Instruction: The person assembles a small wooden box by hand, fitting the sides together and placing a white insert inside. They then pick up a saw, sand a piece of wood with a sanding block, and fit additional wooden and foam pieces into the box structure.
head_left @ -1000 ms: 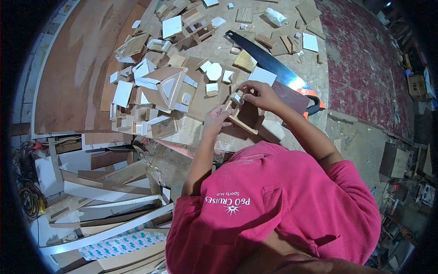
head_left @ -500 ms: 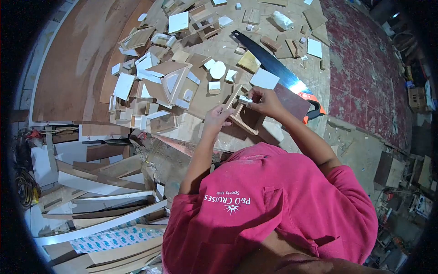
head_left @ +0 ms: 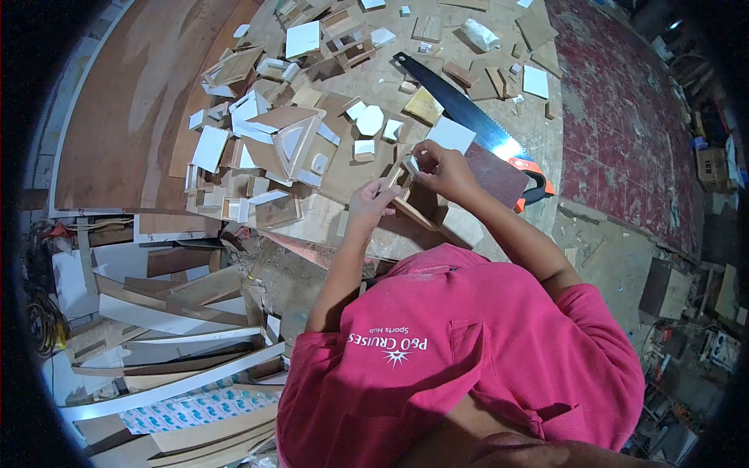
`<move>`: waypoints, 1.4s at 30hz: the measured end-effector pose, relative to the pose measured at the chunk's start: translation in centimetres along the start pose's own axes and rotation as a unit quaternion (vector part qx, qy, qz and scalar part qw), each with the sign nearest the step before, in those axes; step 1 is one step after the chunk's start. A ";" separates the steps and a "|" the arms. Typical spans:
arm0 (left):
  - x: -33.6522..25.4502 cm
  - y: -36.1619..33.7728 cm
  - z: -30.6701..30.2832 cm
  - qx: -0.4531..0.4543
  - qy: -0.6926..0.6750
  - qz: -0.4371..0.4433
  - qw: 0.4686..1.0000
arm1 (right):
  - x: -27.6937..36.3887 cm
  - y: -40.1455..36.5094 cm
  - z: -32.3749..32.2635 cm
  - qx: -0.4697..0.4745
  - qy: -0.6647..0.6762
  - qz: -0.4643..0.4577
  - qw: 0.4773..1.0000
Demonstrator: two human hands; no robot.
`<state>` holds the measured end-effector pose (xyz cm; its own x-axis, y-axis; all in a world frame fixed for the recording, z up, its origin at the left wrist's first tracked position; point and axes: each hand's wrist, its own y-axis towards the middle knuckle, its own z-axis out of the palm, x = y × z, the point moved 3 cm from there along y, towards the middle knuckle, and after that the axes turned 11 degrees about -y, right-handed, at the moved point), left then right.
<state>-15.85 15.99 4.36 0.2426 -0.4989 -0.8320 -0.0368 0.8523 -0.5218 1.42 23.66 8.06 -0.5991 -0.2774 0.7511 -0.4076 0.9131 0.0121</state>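
Observation:
My left hand (head_left: pixel 373 207) is closed on the near-left side of a small wooden frame (head_left: pixel 415 214). My right hand (head_left: pixel 445 170) pinches a small white piece (head_left: pixel 413 164) at the frame's far end. Just beyond the hands lie small white-topped blocks (head_left: pixel 364 150) and an octagonal white piece (head_left: pixel 370 120). A white square panel (head_left: pixel 452 135) is beside my right hand, with a dark reddish board (head_left: pixel 497 175) to its right.
A handsaw (head_left: pixel 460 109) with an orange and black handle (head_left: pixel 535 184) lies beyond my right hand. Wooden and white box-like parts (head_left: pixel 287 144) crowd the table's left. Curved boards (head_left: pixel 179 312) are stacked below left.
My right hand has moved slightly up and left with the white piece, which now looks more upright. My left hand has barely moved and remains on the frame.

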 end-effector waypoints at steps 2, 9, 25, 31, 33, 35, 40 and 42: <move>-0.1 0.0 0.1 0.006 0.003 0.009 1.000 | 0.3 0.2 0.1 0.007 -0.046 -0.013 0.999; -0.4 -0.7 0.7 -0.007 0.015 0.032 0.999 | -0.4 0.3 -0.1 0.026 -0.058 -0.014 0.998; -1.8 -0.8 2.2 0.006 0.010 0.080 0.997 | -2.1 0.8 -0.8 0.070 0.105 0.083 0.988; -2.2 -0.7 2.5 0.009 0.010 0.094 0.996 | -1.5 0.8 -1.6 0.048 0.077 0.040 0.995; -2.2 -0.6 2.5 0.011 0.010 0.098 0.995 | -1.7 0.9 -1.6 0.069 0.105 0.050 0.991; -2.2 -0.6 2.5 0.007 0.020 0.100 0.995 | -2.0 1.0 -1.5 0.090 0.134 0.058 0.985; -2.2 -0.8 2.6 0.001 0.030 0.096 0.995 | -2.0 0.8 -1.7 0.085 0.142 0.074 0.984; -2.2 -0.8 2.5 0.000 0.027 0.099 0.995 | -2.1 0.6 -1.7 0.080 0.130 0.074 0.986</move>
<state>-13.92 16.82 7.03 0.1783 -0.3290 -0.9273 -0.0780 0.9347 -0.3467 3.57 25.33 7.60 -0.4723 -0.0401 0.8806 -0.4444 0.8735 -0.1986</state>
